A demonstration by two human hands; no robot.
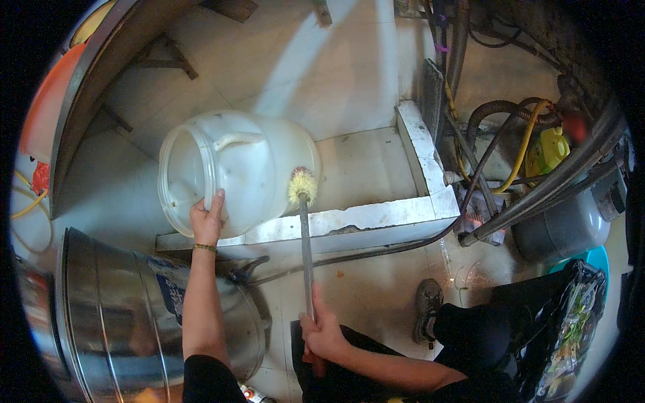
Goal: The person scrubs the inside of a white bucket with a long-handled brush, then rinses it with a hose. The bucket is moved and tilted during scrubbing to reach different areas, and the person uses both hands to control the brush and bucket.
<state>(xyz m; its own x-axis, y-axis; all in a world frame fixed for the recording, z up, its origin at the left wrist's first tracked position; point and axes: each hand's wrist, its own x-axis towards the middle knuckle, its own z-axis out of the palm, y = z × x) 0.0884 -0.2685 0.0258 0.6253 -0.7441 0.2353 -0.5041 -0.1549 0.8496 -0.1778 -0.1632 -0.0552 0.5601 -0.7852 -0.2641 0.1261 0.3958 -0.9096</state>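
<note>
A large translucent white plastic barrel lies on its side over the low tiled curb, its open mouth to the left. My left hand grips the rim of that mouth from the near side. In my right hand is the handle of a long brush. Its round, pale yellow bristle head overlaps the barrel's base end in the picture; I cannot tell if they touch. A moulded handle shows on the barrel's upper side.
The white tiled curb has chipped edges. A dark hose runs along its foot. At left stands a large stainless steel drum. To the right are hoses, metal bars, a yellow jug, a grey container and a black rubbish bag.
</note>
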